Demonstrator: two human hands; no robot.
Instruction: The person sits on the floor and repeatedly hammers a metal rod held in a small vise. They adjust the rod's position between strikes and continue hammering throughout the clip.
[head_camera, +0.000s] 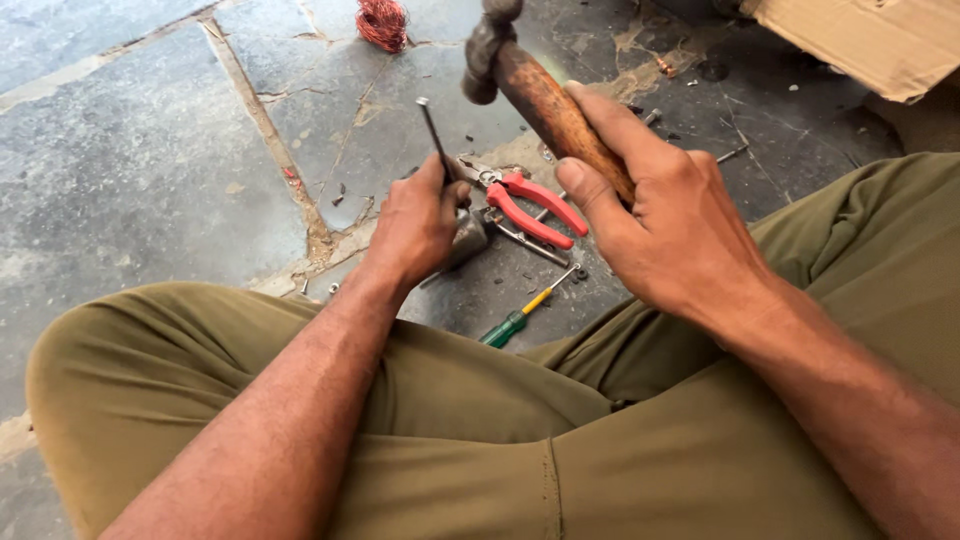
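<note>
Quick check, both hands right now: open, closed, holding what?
Left hand: closed, pinching a thin metal rod upright over a small metal part.
Right hand: closed around the wooden handle of a raised hammer.

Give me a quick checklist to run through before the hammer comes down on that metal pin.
1. Right hand wrapped firmly round the wooden handle of the hammer: ok.
2. Left hand holding the metal pin upright: roughly ok, slightly tilted.
3. Left fingers clear of the pin's top end: ok, they grip low.
4. Grey metal piece under the pin seated steady on the stone floor: cannot tell.
5. Red-handled pliers lying clear of the strike: not ok, they lie right beside the left hand.
</note>
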